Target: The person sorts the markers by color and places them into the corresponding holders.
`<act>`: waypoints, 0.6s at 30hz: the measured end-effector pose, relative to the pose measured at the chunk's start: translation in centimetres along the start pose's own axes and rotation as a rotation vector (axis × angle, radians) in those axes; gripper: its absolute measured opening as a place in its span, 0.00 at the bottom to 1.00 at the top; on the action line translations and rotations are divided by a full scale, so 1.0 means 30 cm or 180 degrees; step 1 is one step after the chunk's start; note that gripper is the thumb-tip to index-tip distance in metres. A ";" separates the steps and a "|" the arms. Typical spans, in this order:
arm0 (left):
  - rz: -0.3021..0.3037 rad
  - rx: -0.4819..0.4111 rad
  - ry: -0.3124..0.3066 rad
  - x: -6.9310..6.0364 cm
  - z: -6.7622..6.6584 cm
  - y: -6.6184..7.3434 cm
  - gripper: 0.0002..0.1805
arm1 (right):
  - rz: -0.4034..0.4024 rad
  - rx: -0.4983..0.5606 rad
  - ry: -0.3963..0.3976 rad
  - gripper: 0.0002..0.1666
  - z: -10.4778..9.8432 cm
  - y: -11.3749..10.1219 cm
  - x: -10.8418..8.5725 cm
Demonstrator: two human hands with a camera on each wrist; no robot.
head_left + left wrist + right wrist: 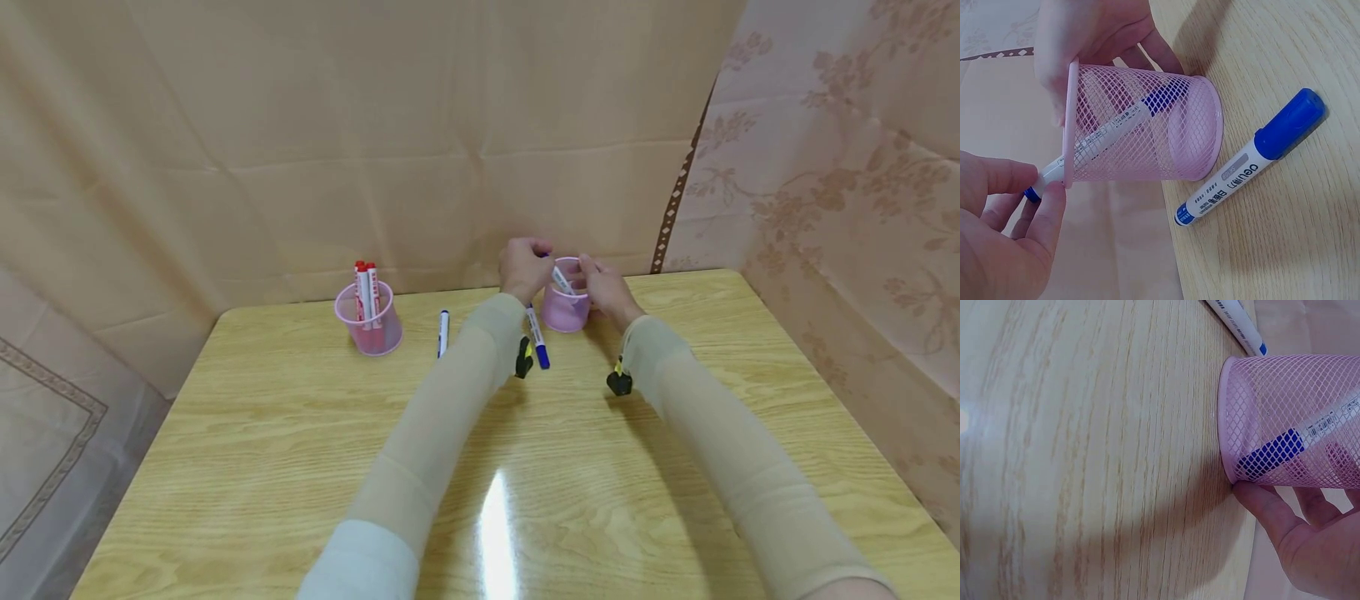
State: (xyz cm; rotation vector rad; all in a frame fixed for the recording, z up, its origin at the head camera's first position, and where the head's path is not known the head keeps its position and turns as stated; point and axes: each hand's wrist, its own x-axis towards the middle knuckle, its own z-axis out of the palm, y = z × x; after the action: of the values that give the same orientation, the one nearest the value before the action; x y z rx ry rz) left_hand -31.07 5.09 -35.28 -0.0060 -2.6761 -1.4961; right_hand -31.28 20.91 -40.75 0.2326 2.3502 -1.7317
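The left hand [525, 271] pinches the blunt end of one marker [562, 280] between thumb and fingers. This marker slants down inside the right cup [566, 315], with its blue cap low, near the bottom. The right hand [609, 293] holds this pink mesh cup from its right side; the cup stands upright at the far side of the table [300, 467]. Just to the left of it lies a second marker [537, 333], blue cap toward the near side. Farther left lies a third marker [443, 333], partly hidden by the left sleeve [442, 417]. The left cup [382, 340] contains red markers [365, 292], standing.
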 end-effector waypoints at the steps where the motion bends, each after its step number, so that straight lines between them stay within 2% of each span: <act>1: 0.0007 0.0014 0.0008 0.000 -0.001 -0.001 0.14 | 0.0002 0.0012 0.0002 0.39 0.001 0.000 0.001; 6: 0.0044 0.0075 0.0017 0.000 -0.009 -0.002 0.14 | 0.0013 0.0012 0.0007 0.40 0.005 -0.001 0.004; 11: 0.0048 -0.0005 0.0003 0.001 -0.022 -0.007 0.14 | 0.0024 -0.0023 0.0030 0.40 0.006 -0.001 0.003; 15: 0.0099 -0.0015 -0.0064 0.003 -0.042 -0.012 0.15 | 0.0011 -0.0069 0.0039 0.40 0.005 0.000 0.002; 18: 0.0150 0.0061 -0.0213 0.003 -0.070 -0.014 0.16 | 0.0006 -0.0078 0.0038 0.39 0.005 0.001 0.001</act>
State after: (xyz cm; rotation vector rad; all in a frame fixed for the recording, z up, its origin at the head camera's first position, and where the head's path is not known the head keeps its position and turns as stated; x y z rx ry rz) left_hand -31.04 3.08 -34.54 -0.1193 -2.7214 -1.4825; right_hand -31.30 20.79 -40.82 0.2419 2.3771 -1.7043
